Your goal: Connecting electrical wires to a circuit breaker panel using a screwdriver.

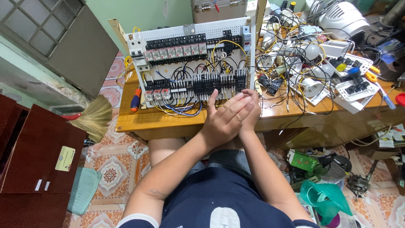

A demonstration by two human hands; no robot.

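While clasped, both hands (232, 116) hover before the relay board (192, 63).

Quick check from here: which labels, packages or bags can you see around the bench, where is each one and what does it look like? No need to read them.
Card label: on the dark red cabinet front, lower left; small pale yellow rectangle with a round emblem.
White tags: two small strips just below it on the same cabinet.
Green box: on the floor right of the person, under the bench; bright green, tilted.
Plastic bag: floor, lower right; crumpled, teal green.
No screens visible.
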